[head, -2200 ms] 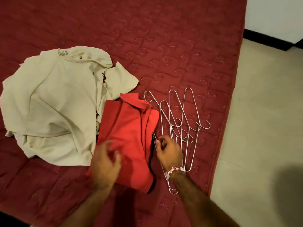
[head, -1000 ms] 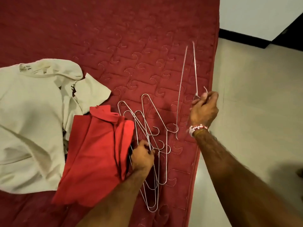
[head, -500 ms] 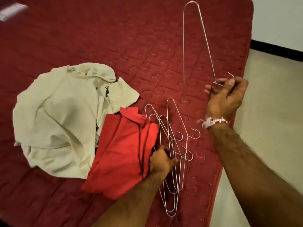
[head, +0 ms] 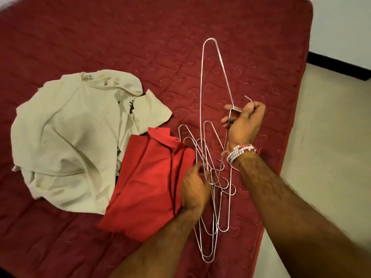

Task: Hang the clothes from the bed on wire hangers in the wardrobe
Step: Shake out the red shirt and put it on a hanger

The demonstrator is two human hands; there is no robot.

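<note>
Once my right hand point(head: 244, 125) had lifted one wire hanger point(head: 210, 38) clear of the pile of hangers point(head: 215, 197), pinching its neck above the bed point(head: 120, 37), my left hand point(head: 195, 186) stayed curled on that pile beside the red shirt point(head: 148, 183), which still lay unhung and could go on next.

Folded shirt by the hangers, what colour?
The folded shirt is plain red; the head view shows it.

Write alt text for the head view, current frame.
A person's right hand holds one wire hanger up by its hook end above a red quilted bed, while the left hand grips the pile of hangers lying on it. Left of the pile lie a folded red shirt and a crumpled cream garment.
</note>
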